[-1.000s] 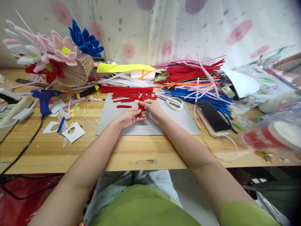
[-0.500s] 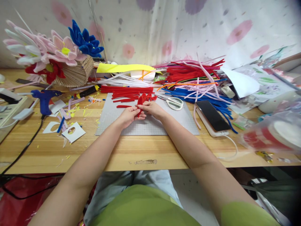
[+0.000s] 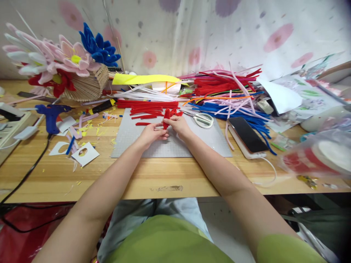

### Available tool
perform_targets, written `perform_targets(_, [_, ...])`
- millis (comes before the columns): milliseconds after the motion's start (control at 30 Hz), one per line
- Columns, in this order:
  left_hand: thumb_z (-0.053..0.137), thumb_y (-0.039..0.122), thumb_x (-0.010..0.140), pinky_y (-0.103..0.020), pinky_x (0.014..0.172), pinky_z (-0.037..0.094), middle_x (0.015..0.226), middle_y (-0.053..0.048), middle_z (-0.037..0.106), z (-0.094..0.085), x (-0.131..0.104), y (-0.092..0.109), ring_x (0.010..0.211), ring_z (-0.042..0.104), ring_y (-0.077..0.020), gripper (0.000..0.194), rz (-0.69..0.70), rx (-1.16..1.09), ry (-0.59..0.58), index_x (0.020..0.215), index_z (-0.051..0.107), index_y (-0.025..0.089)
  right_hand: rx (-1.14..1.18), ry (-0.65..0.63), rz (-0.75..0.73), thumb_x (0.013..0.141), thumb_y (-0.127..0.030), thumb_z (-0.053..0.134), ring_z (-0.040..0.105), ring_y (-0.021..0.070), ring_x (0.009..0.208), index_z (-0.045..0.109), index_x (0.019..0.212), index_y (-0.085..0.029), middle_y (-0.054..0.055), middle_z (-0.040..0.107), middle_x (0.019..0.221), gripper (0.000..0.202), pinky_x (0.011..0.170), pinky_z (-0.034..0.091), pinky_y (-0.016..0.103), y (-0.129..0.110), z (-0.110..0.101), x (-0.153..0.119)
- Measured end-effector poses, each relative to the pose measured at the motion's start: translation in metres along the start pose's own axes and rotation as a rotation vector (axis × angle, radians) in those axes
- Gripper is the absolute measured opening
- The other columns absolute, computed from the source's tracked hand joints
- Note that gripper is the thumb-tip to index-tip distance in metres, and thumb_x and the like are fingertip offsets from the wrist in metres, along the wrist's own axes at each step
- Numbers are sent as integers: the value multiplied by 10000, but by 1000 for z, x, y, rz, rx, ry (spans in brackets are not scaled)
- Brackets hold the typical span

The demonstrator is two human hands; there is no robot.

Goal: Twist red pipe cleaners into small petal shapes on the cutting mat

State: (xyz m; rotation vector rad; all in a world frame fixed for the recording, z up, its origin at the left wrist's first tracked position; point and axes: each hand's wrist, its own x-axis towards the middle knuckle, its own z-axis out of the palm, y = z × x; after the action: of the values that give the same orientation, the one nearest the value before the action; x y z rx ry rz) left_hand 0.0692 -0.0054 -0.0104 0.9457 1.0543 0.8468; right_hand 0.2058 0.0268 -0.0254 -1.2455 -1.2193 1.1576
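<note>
A folded red pipe-cleaner petal (image 3: 166, 114) stands upright above the grey cutting mat, pinched between the thumb and fingers of my right hand (image 3: 179, 126). Just left of its lower end is my left hand (image 3: 153, 136), thumb and fingers apart; whether a fingertip touches the petal I cannot make out. Behind my right hand lie more red petals (image 3: 179, 113), partly hidden. Cut red pipe cleaners (image 3: 146, 111) lie in rows at the mat's back edge, and a single short red pipe cleaner (image 3: 144, 124) rests nearer my left hand.
White-handled scissors (image 3: 203, 120) lie on the cutting mat (image 3: 128, 146). To the right are a phone (image 3: 248, 134) and blue pipe cleaners (image 3: 238, 115). A blue glue gun (image 3: 53, 117) and holed white cards (image 3: 86, 154) are at the left, below fuzzy flowers (image 3: 75, 58).
My right hand has shifted slightly right with the red petal, which now stands straighter. My left hand's fingers have loosened and parted from around its lower end.
</note>
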Motion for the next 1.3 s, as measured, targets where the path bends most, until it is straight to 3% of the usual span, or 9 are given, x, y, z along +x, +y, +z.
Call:
perform_targets(100, [677,74,668,-253,568,497,637,24,615,-1,2,-7,531,606,-117,441,174,266,124,1049,471,158,-28,17,12,585,-282,718,500,95,612,652,537,-146,-6,583,611,159,628,382,242,-2,-2,1])
perform_targets(233, [655,138,689,-213,575,464,704,34,623,-7,1,-8,561,591,-93,367,417,449,192,991,463,219,-9,-6,76,595,-268,706,484,92,560,662,565,-139,-4,581,561,139,580,365,245,-8,-3,-1])
perform_targets(367, [649,184,696,-203,554,463,720,35,619,-9,3,-5,590,606,-99,327,414,327,192,938,431,217,44,-72,181,580,-339,726,292,52,410,619,541,-137,-47,428,405,232,436,218,242,-12,-6,-3])
perform_targets(500, [696,223,661,-199,550,481,717,56,602,-10,9,-5,569,610,-86,400,425,156,249,922,393,217,146,-169,225,500,-391,780,179,28,386,530,493,-151,-89,281,374,347,409,104,232,-12,-6,-5])
perform_targets(600, [710,263,668,-209,538,493,691,46,615,-8,12,-8,531,609,-89,404,370,81,288,918,400,202,246,-196,225,496,-391,777,172,28,393,577,553,-138,-95,260,385,327,402,79,225,-11,-3,-5])
perform_targets(700, [637,314,755,-222,509,502,679,-1,633,0,11,-9,524,621,-108,240,248,63,261,849,483,156,305,-149,235,519,-359,763,188,33,398,597,584,-135,-86,291,389,287,391,93,222,-10,1,-6])
perform_targets(900, [534,230,836,-255,585,551,688,-26,642,17,2,-1,564,630,-102,134,121,-89,197,773,569,116,345,-73,222,520,-370,766,274,37,410,585,611,-144,-33,502,500,304,384,157,223,-6,8,-7])
perform_targets(1033, [486,169,860,-218,584,552,611,-8,602,13,-2,6,479,534,-48,156,27,-217,127,755,581,103,311,-112,205,525,-383,763,264,33,403,579,610,-145,-53,447,451,313,394,144,223,-6,7,-8])
perform_targets(1300, [443,118,879,-113,516,518,635,-20,589,-2,0,9,499,536,-30,185,-247,-376,-51,761,586,106,321,-266,216,557,-344,731,408,47,460,672,737,-118,-10,573,551,295,414,178,213,-8,2,-9])
